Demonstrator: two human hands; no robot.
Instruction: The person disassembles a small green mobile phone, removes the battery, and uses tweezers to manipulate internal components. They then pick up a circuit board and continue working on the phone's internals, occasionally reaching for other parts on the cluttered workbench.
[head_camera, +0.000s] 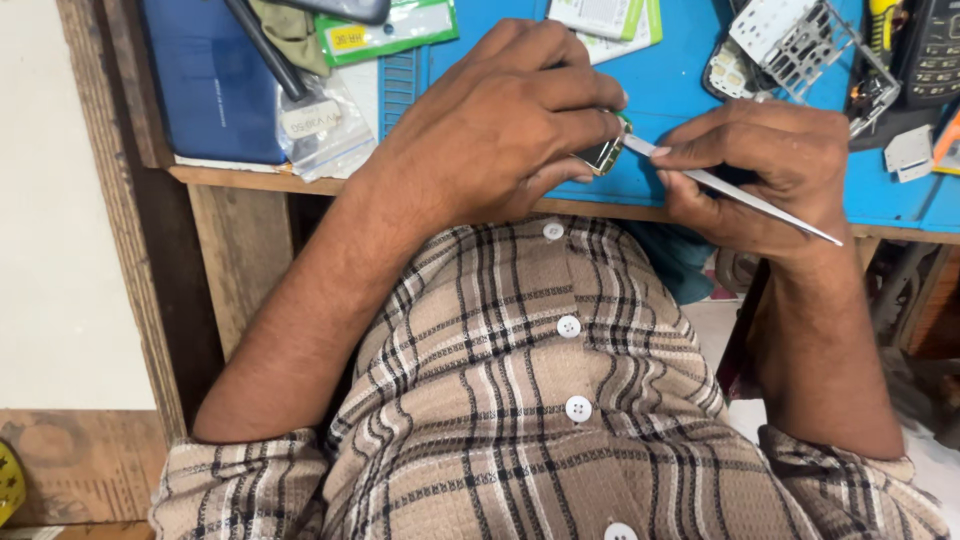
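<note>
The left hand (500, 125) is closed around a small green circuit board (606, 155) at the blue tabletop (690, 95) edge; the right hand (765, 170), at its 3 o'clock, pinches metal tweezers (730, 190), tip touching the board. Probing seems underway; steady, fine tip control is needed

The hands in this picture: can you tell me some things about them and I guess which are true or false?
1. The left hand holds a small green circuit board. True.
2. The right hand holds a hammer. False: it holds thin metal tweezers.
3. The tweezers' tip touches the board. True.
4. The work mat is red. False: it is blue.
5. The shirt is checked, with white buttons. True.
</note>
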